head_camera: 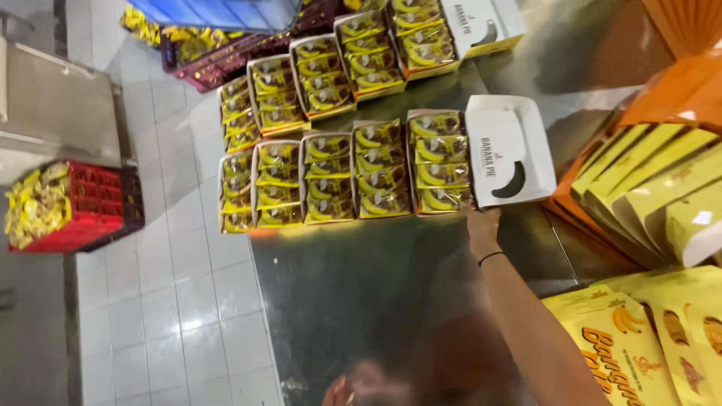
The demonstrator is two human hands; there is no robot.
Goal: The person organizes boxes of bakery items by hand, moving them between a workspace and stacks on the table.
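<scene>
Reaching across the dark metal tabletop (361,286), the right hand (481,225) touches the open cardboard box of yellow-wrapped pastries (442,162) near its far edge, grip unclear, while the left hand (340,392) blurs at the near edge.

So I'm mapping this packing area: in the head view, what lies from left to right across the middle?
Red plastic crate of yellow packets → white tiled floor → row of open boxes with yellow wrapped pies → white box lid, right hand below → stacked yellow cartons.
</scene>
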